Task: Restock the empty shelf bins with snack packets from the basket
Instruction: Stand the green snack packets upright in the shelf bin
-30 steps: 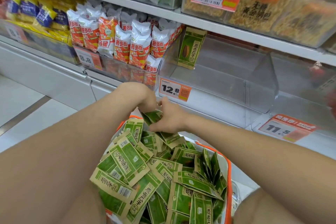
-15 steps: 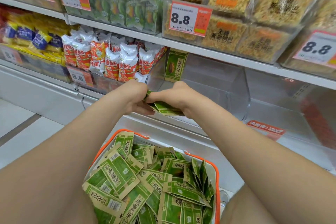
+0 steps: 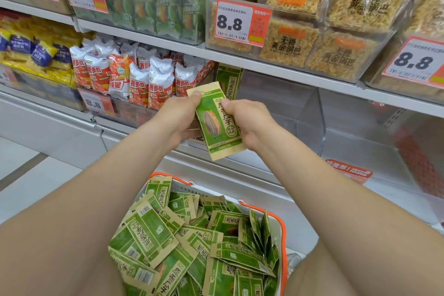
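Left hand (image 3: 176,119) and right hand (image 3: 253,122) each pinched a side of one green packet (image 3: 217,125), upright, likely to square it before standing it in the clear bin (image 3: 300,113) just behind, beside a lone packet (image 3: 228,80). Below, the basket (image 3: 285,235) held many more.

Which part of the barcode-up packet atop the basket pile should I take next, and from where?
Likely the barcode end, grip from above, once the left hand and right hand release the held packet: the barcode-up packet lies flat, uppermost in the basket, that end uncovered.
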